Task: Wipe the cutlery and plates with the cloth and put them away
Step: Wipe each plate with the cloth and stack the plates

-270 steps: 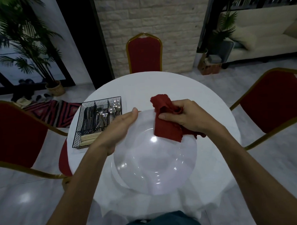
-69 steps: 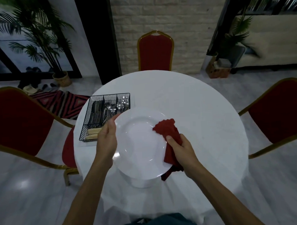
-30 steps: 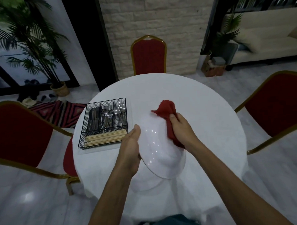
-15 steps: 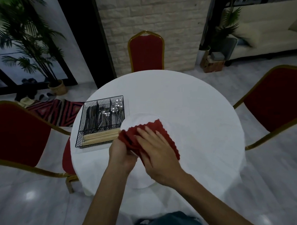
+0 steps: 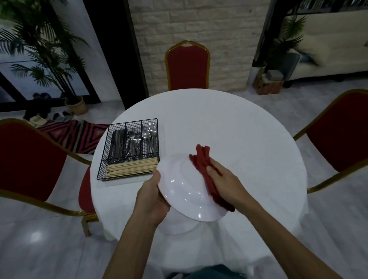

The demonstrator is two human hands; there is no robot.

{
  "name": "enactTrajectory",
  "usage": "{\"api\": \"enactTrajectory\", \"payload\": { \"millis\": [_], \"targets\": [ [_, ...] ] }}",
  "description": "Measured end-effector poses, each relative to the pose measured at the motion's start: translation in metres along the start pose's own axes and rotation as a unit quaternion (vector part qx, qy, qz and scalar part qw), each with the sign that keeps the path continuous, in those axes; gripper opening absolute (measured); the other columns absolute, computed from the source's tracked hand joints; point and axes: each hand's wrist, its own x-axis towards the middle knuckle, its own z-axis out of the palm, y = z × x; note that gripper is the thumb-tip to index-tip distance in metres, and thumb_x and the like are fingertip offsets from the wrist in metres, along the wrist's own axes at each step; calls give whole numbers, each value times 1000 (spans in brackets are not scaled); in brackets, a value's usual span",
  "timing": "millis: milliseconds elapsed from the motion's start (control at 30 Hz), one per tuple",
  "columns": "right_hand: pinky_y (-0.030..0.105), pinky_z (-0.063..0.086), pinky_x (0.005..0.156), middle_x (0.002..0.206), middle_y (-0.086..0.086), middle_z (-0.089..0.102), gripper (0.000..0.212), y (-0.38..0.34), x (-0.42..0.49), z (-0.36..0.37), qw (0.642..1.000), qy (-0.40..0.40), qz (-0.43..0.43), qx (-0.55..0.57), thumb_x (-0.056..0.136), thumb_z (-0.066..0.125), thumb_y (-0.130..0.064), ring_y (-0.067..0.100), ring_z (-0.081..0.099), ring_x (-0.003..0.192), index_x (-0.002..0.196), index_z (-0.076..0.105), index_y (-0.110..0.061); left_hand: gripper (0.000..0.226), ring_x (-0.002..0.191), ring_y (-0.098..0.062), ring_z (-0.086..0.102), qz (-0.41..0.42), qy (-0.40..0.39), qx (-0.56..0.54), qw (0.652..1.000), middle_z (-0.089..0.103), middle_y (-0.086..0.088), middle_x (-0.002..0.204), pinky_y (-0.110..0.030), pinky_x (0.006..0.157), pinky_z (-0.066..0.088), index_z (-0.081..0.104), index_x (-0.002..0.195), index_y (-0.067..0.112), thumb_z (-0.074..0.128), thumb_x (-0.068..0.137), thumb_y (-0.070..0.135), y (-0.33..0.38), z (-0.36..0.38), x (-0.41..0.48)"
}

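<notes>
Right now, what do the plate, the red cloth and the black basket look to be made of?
Plate: glazed ceramic, or perhaps hard plastic. It is glossy white, with small bright glints of light on its surface.
Cloth: soft woven fabric in matte red. It bunches into folds.
Basket: probably thin metal wire with a black coating. It forms an open grid you can see through.

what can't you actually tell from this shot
Head view, the only one:
1. Left hand: fingers hidden behind the plate it holds.
2. Stack under that plate: mostly covered, count unclear.
3. Dark cutlery, left slot of the caddy: too small to identify.
</notes>
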Motion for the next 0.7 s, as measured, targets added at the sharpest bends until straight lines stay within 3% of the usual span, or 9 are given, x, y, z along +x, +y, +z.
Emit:
{"api": "enactTrajectory", "payload": {
  "millis": [100, 167, 267, 333, 433, 500, 600, 700],
  "targets": [
    [24, 25, 117, 149, -20, 47, 41, -5, -24, 32, 990, 51, -123, -45, 109, 42, -34, 7, 38, 143, 149, 48, -39, 42, 119, -35, 64, -18, 13, -35, 999, 69, -17, 127, -48, 98, 51, 59, 134, 4, 45, 107, 33, 2, -6, 7],
    [37, 29, 121, 151, -16, 51, 43, -10, -33, 54, 968, 67, -216, -112, 108, 38, -40, 7, 40, 144, 148, 50, -36, 42, 118, -33, 65, -19, 5, -50, 999, 68, -19, 128, -46, 100, 50, 58, 135, 3, 46, 106, 31, 2, -5, 10],
    [33, 22, 124, 153, -9, 51, 43, -24, -24, 70, 947, 42, -270, -169, 107, 38, -39, 14, 34, 150, 145, 55, -32, 27, 94, -21, 74, 1, -21, -24, 999, 75, -13, 112, -35, 86, 57, 69, 116, 6, 50, 103, 19, -2, 9, 6],
    [29, 24, 121, 148, -4, 57, 40, -37, -11, 66, 942, 57, -281, -176, 106, 43, -32, 19, 38, 147, 142, 59, -24, 30, 96, -18, 75, 10, -46, 4, 999, 76, -11, 112, -33, 84, 59, 69, 118, 9, 46, 106, 25, -8, 19, 0],
    [23, 44, 104, 127, -6, 69, 33, -51, 10, 42, 965, 76, -230, -97, 107, 48, -34, 14, 60, 121, 134, 65, -24, 40, 111, -23, 71, 15, -94, 49, 994, 73, -12, 121, -41, 93, 56, 63, 130, 14, 35, 109, 34, -9, 21, -12],
    [14, 47, 89, 112, -19, 71, 28, -50, 21, 22, 990, 67, -122, -31, 104, 51, -47, 3, 64, 103, 124, 69, -37, 39, 109, -24, 72, 22, -97, 80, 992, 75, -9, 117, -42, 91, 56, 64, 129, 14, 38, 109, 36, -5, 13, -16],
    [28, 55, 90, 101, -19, 74, 28, -34, 31, -3, 998, 58, -5, 39, 96, 56, -62, 6, 70, 99, 102, 72, -40, 38, 109, -26, 71, 16, -78, 71, 994, 75, -9, 116, -42, 89, 55, 67, 126, 12, 47, 105, 37, 4, -6, -15],
    [29, 55, 82, 98, -9, 76, 35, -19, 24, -14, 994, 62, 43, 76, 95, 59, -61, 13, 71, 97, 103, 72, -29, 40, 115, -29, 68, 17, -60, 36, 997, 74, -11, 120, -45, 94, 53, 65, 130, 10, 49, 105, 36, 11, -24, -9]
  ]
}}
